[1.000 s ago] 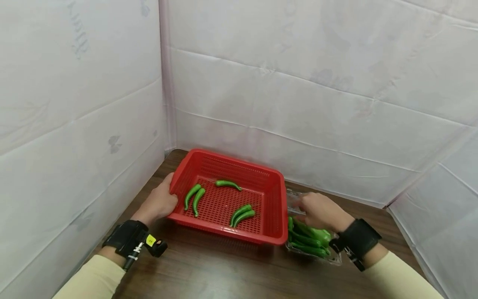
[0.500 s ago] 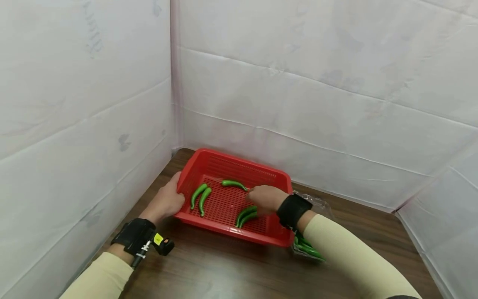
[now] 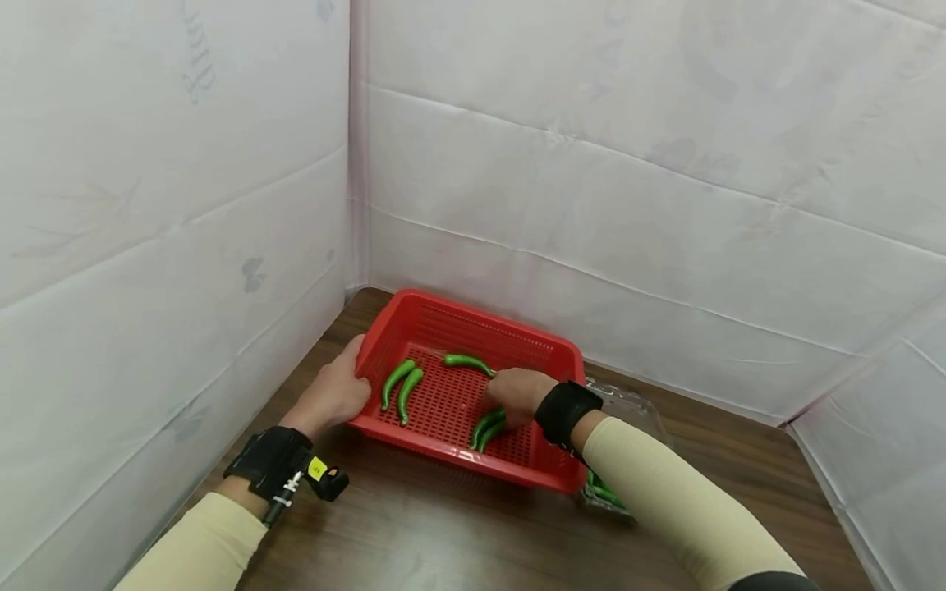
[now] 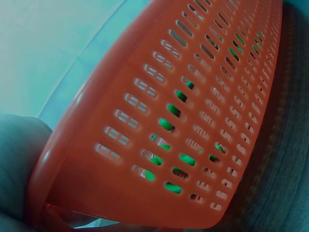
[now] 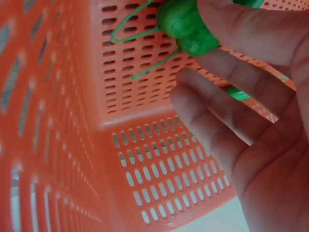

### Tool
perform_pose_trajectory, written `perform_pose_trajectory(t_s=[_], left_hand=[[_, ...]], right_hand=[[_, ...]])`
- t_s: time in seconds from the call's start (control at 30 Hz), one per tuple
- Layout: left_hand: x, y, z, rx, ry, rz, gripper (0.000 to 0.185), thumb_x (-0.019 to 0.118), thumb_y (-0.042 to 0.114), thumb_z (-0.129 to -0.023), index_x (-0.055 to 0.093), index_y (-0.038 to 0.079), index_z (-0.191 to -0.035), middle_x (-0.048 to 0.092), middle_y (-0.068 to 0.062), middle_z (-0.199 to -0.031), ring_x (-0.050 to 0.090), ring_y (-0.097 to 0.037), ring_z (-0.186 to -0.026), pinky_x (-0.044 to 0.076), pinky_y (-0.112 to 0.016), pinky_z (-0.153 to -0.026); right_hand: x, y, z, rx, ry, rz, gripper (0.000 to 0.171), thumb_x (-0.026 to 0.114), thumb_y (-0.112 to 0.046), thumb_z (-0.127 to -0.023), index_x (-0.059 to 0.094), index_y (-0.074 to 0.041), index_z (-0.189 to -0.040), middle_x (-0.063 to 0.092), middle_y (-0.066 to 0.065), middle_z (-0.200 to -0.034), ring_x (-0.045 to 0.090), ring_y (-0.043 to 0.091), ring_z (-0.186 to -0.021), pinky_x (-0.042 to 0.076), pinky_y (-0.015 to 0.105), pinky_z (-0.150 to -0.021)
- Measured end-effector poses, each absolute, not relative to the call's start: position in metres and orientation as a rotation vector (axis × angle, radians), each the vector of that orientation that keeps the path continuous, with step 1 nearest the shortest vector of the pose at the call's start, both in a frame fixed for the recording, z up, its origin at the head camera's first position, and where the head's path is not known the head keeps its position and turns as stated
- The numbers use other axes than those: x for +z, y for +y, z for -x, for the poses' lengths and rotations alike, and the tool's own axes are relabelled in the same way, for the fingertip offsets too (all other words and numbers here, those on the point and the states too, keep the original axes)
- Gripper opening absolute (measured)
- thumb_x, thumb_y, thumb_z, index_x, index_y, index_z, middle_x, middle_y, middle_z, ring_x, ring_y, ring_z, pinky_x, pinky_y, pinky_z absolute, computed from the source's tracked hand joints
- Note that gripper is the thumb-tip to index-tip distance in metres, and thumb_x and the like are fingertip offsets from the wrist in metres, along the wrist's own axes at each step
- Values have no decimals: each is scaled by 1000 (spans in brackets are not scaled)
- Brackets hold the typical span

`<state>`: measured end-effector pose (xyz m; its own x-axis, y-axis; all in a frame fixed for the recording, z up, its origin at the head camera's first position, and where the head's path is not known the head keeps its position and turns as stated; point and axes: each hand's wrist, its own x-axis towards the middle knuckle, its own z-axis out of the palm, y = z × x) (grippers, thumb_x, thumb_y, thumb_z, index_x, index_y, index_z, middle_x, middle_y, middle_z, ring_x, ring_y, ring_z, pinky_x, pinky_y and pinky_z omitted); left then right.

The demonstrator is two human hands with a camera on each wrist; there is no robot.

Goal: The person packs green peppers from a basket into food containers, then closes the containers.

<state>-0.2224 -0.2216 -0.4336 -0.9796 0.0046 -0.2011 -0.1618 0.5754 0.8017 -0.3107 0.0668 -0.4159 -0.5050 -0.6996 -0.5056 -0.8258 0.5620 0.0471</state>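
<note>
Right hand (image 3: 517, 392), centre of the head view: fingers (image 5: 227, 29) curled around the stem ends of two glossy green chilli peppers (image 5: 186, 26), the thin stems poking out toward the upper left of the right wrist view. The lower fingers lie loosely bent, clear of the mesh floor. Whether these two are the pair seen just below the hand in the head view (image 3: 488, 428) cannot be told for certain.

Left hand (image 3: 332, 394), left of centre: fingers gripping the left rim of the red perforated plastic basket (image 3: 473, 332); the left wrist view shows the slotted wall (image 4: 159, 125) with green showing through the holes.

Basket contents: a pair of chillies (image 3: 401, 387) near the left wall, long axes running near-to-far; a single curved chilli (image 3: 468, 362) lying crosswise toward the back, just left of the right hand. The right hand is the nearer to it.

Clear plastic tray (image 3: 628, 406) with more chillies (image 3: 602, 491), right of the basket, partly hidden by the forearm.

Dark wooden worktop (image 3: 443, 542); white sheeted walls (image 3: 628, 189) around.
</note>
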Motion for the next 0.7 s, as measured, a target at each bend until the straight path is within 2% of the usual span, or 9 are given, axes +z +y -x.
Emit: perform_pose_trajectory(t_s=[0.23, 0.4, 0.53, 0.7], left_hand=[[-434, -222, 221, 1377, 2629, 126, 72, 45, 0, -96, 20, 13, -162, 59, -27, -137, 64, -34, -110, 56, -43, -85], [-434, -222, 220, 1377, 2631, 128, 73, 45, 0, -96, 19, 12, -163, 58, -28, -139, 64, -35, -112, 56, -44, -85], [-435, -222, 221, 1371, 2631, 129, 73, 45, 0, -96, 19, 13, -163, 57, -28, -140, 64, -35, -112, 56, -45, -86], [-436, -221, 221, 1366, 2634, 119, 72, 45, 0, -96, 21, 13, -162, 58, -27, -139, 64, -35, -112, 56, -46, -88]], right_hand=[[-417, 68, 314, 305, 2347, 1222, 13, 77, -5, -90, 73, -16, -88, 57, -9, -74, 43, 9, -69, 38, 25, -66], [-418, 67, 316, 230, 2341, 1200, 18, 73, 0, -90, 69, -15, -80, 44, -10, -67, 35, 10, -65, 32, 25, -62], [-422, 67, 316, 209, 2357, 1191, 18, 70, 2, -90, 72, -15, -84, 51, -9, -70, 39, 10, -67, 35, 25, -65], [-428, 65, 311, 198, 2354, 1232, 14, 73, -2, -91, 77, -15, -94, 68, -6, -80, 48, 6, -70, 43, 22, -69]])
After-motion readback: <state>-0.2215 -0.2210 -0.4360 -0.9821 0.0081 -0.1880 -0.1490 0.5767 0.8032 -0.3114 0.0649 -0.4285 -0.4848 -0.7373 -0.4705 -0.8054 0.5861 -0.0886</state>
